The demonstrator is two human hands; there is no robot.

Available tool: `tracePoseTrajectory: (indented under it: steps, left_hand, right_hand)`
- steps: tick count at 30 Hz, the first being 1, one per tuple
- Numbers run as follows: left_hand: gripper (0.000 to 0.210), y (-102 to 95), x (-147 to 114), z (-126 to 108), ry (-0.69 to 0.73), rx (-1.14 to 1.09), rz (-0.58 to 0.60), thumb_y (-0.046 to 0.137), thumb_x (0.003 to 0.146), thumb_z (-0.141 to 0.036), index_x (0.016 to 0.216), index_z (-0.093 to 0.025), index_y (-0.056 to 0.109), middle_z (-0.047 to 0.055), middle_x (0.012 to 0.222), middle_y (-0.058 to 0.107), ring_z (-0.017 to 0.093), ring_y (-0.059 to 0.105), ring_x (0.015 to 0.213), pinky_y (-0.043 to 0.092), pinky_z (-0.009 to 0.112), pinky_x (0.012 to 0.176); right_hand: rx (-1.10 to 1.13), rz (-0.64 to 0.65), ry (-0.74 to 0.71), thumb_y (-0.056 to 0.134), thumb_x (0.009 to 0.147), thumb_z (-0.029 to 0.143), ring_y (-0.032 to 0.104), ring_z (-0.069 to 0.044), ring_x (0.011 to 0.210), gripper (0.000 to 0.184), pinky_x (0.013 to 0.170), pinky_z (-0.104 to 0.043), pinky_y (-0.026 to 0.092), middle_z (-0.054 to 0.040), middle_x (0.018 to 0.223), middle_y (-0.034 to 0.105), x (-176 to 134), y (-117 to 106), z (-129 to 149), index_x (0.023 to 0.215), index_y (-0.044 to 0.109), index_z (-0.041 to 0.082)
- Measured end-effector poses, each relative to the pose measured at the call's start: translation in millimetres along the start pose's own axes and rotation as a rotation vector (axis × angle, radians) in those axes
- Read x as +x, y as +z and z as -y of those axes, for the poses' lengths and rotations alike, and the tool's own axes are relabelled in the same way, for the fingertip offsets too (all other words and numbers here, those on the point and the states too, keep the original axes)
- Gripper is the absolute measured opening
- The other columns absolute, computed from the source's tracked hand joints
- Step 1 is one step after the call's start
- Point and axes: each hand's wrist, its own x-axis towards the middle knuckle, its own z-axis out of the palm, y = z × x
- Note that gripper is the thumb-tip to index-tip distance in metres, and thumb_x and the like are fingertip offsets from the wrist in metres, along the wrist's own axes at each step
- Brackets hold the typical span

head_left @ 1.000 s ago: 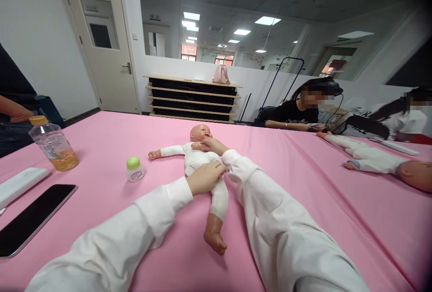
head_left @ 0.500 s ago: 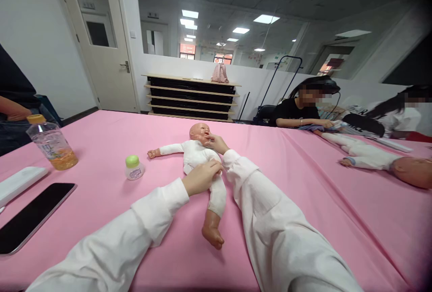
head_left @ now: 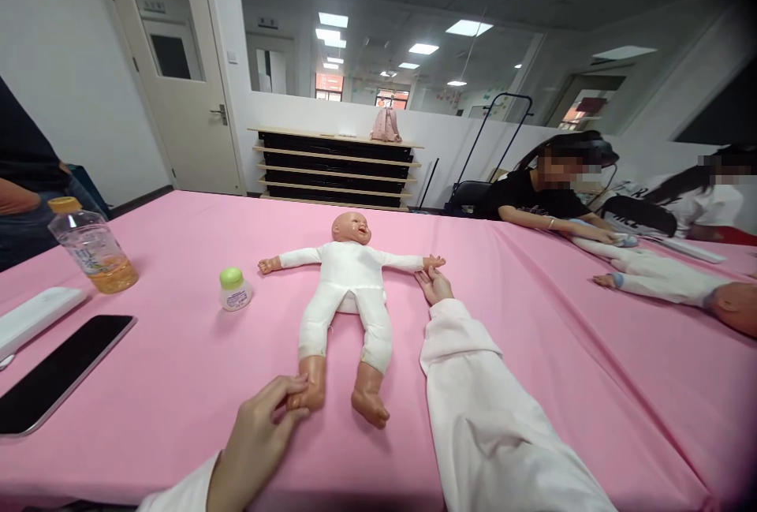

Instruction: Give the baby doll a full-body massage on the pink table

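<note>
A baby doll (head_left: 352,271) with a white cloth body lies on its back on the pink tablecloth (head_left: 195,386), arms spread and legs towards me. My left hand (head_left: 260,429) pinches the doll's foot on the left side, thumb and fingers on either side of it. Beside the doll's hand on the right (head_left: 434,263), my right hand (head_left: 436,286) lies with its fingers apart, fingertips touching the doll's wrist. The doll's other foot (head_left: 370,395) rests free on the cloth.
Left of the doll stands a small jar with a green lid (head_left: 235,289). Farther left are a drink bottle (head_left: 98,252), a phone (head_left: 65,370) and a white case (head_left: 39,323). A co-worker (head_left: 550,188) handles a second doll (head_left: 662,275) at right.
My left hand has moved from the doll's middle down to its foot. My right hand has gone from near its face to its outstretched hand. Both doll legs and arms now show spread.
</note>
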Motion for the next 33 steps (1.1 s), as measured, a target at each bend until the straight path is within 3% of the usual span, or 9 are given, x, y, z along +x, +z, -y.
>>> tracePoseTrajectory:
  steps: [4, 8, 12, 15, 19, 22, 26, 29, 33]
  left_hand:
    - [0.016, 11.0, -3.8, 1.0, -0.049, -0.049, -0.034, 0.054, 0.081, -0.031, 0.091, -0.023, 0.063, 0.002, 0.096, 0.066, 0.017, 0.062, 0.091, 0.053, 0.027, 0.077]
    - [0.019, -6.8, 10.9, -11.1, 0.025, -0.017, -0.150, 0.056, 0.080, -0.034, 0.094, -0.022, 0.063, 0.004, 0.097, 0.066, 0.018, 0.062, 0.091, 0.053, 0.029, 0.079]
    - [0.020, -33.1, 48.2, -34.0, 0.161, 0.050, -0.269, 0.053, 0.082, -0.030, 0.099, -0.022, 0.059, 0.002, 0.094, 0.066, 0.016, 0.063, 0.086, 0.052, 0.026, 0.074]
    - [0.019, -39.7, 88.3, -58.4, 0.322, 0.132, -0.225, 0.046, 0.085, -0.022, 0.100, -0.021, 0.057, 0.002, 0.091, 0.066, 0.015, 0.062, 0.083, 0.050, 0.027, 0.073]
    - [0.024, -13.9, 137.7, -84.5, 0.489, 0.224, -0.144, 0.039, 0.081, -0.007, 0.097, -0.018, 0.053, 0.002, 0.088, 0.064, 0.013, 0.061, 0.076, 0.047, 0.024, 0.065]
    - [0.019, 19.6, 162.5, -87.7, 0.573, 0.380, 0.097, 0.039, 0.080, -0.005, 0.089, -0.016, 0.053, 0.003, 0.080, 0.061, 0.014, 0.058, 0.067, 0.045, 0.024, 0.060]
    - [0.015, 53.6, 179.6, -74.6, 0.682, 0.640, 0.313, 0.038, 0.083, -0.007, 0.087, -0.014, 0.051, 0.006, 0.084, 0.058, 0.016, 0.057, 0.067, 0.044, 0.026, 0.060]
    - [0.017, 65.7, 184.2, -65.1, 0.737, 0.730, 0.373, 0.035, 0.085, -0.009, 0.093, -0.014, 0.049, 0.008, 0.092, 0.055, 0.017, 0.057, 0.074, 0.045, 0.028, 0.062]
    - [0.020, 72.2, 184.9, -61.9, 0.749, 0.720, 0.374, 0.032, 0.085, -0.008, 0.095, -0.013, 0.049, 0.010, 0.095, 0.054, 0.019, 0.058, 0.079, 0.047, 0.031, 0.066]
  right_hand:
    - [0.127, -0.033, 0.157, 0.037, 0.078, 0.010, 0.062, -0.016, 0.099, 0.054, 0.092, -0.034, 0.048, -0.0059, 0.135, 0.044, -2.4, 3.5, 5.9, 0.129, 0.037, 0.026]
    - [0.184, -0.073, 0.215, 0.039, 0.081, 0.013, 0.061, -0.014, 0.100, 0.048, 0.093, -0.030, 0.048, -0.0046, 0.130, 0.049, -5.9, 7.2, 12.2, 0.127, 0.041, 0.027]
    - [0.059, -0.148, 0.197, 0.043, 0.081, 0.018, 0.060, -0.017, 0.103, 0.037, 0.086, -0.033, 0.051, -0.0060, 0.120, 0.056, -5.0, 28.6, 19.7, 0.116, 0.050, 0.029]
    - [0.039, -0.108, 0.101, 0.052, 0.078, 0.024, 0.057, -0.015, 0.107, 0.031, 0.090, -0.030, 0.048, -0.0029, 0.120, 0.057, -2.0, 65.3, 31.6, 0.109, 0.054, 0.027]
    - [-0.271, 0.141, -0.248, 0.062, 0.066, 0.021, 0.059, -0.017, 0.099, 0.029, 0.090, -0.031, 0.045, -0.0065, 0.105, 0.064, -5.5, 124.3, 46.5, 0.095, 0.061, 0.016]
    - [-0.622, 0.427, -0.395, 0.065, 0.063, 0.021, 0.060, -0.019, 0.092, 0.023, 0.086, -0.031, 0.046, -0.0046, 0.094, 0.068, -13.5, 151.8, 46.0, 0.086, 0.066, 0.017]
    - [-0.971, 0.689, -0.465, 0.070, 0.063, 0.034, 0.060, -0.020, 0.089, 0.021, 0.079, -0.029, 0.046, -0.0012, 0.090, 0.069, -18.0, 156.1, 37.5, 0.080, 0.070, 0.021]
    - [-1.066, 0.710, -0.490, 0.070, 0.064, 0.039, 0.060, -0.020, 0.087, 0.022, 0.077, -0.027, 0.044, -0.0007, 0.085, 0.069, -14.9, 150.4, 35.1, 0.076, 0.071, 0.021]
    - [-1.006, 0.758, -0.512, 0.071, 0.062, 0.033, 0.060, -0.020, 0.087, 0.016, 0.080, -0.028, 0.043, -0.0019, 0.082, 0.070, -14.0, 150.8, 33.2, 0.072, 0.071, 0.020]
